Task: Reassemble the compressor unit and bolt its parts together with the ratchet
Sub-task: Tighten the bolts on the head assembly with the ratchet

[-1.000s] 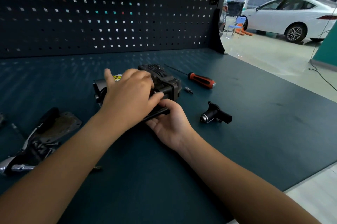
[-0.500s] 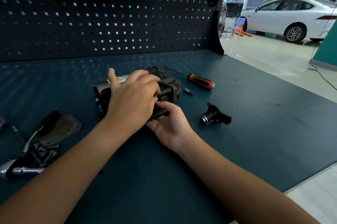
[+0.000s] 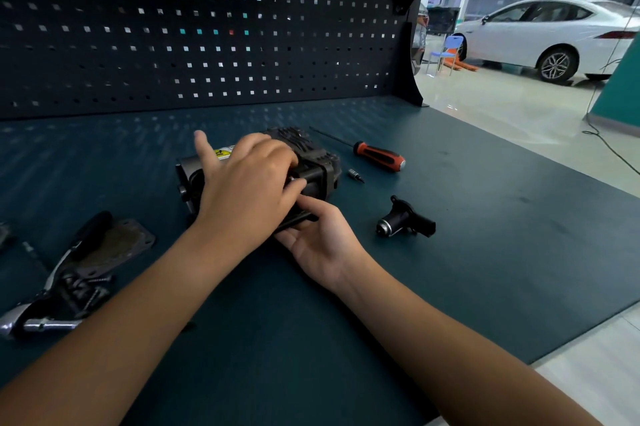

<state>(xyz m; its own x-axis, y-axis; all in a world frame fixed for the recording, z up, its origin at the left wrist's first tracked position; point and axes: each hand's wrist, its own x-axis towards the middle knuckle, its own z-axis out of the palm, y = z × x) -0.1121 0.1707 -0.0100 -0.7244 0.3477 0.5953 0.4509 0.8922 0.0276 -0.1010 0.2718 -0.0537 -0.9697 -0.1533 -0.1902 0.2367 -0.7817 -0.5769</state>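
At the middle of the desk, left hand clamps over the compressor, right hand grips a black part beneath it. Seat it square before bolting!

dark pegboard; teal benchtop

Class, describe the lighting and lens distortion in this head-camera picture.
Head view: the hall around the white car is bright, nearly washed out; the pegboard is dark, with light through its holes; the wide lens curves its hole rows.
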